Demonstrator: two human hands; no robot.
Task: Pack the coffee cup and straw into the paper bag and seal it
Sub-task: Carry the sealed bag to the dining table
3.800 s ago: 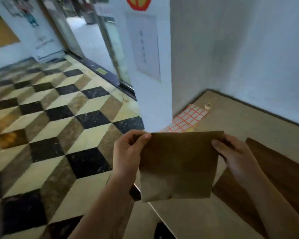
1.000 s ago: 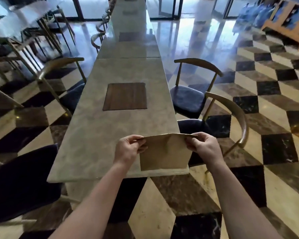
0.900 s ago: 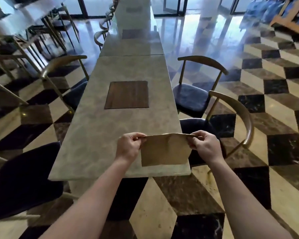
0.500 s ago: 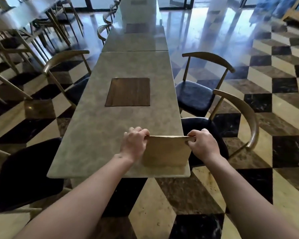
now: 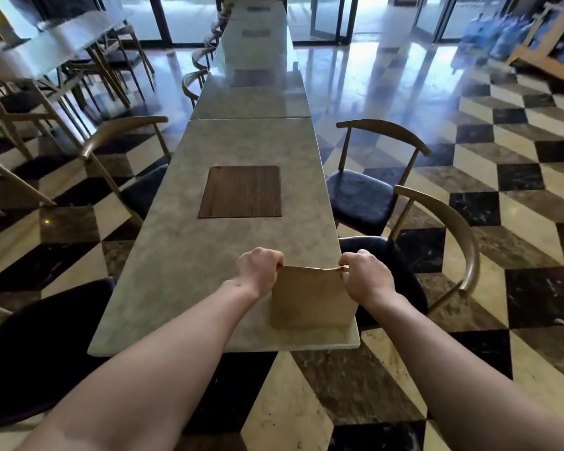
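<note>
- Since the frames from a second back, I am seeing the paper bag (image 5: pixel 311 297) coming down from mid-air to stand on the near end of the marble table (image 5: pixel 183 288), close to its right corner, and both fists are curling tighter over the top edge.
- Head view: my left hand (image 5: pixel 258 271) is pinching the bag's top left corner, fingers curled over the rim; my right hand (image 5: pixel 367 276) is gripping the top right corner likewise.
- I am judging that the mouth is being pulled apart, so the opening step is in hand.
- Neither coffee cup nor straw is showing anywhere; packing is not begun.
- A dark wooden inlay (image 5: pixel 241 192) is lying further along the table, and chairs (image 5: pixel 372 177) are standing on both sides.
- Next, I am expecting to spread the mouth fully, free one hand, then fetch the cup.
</note>
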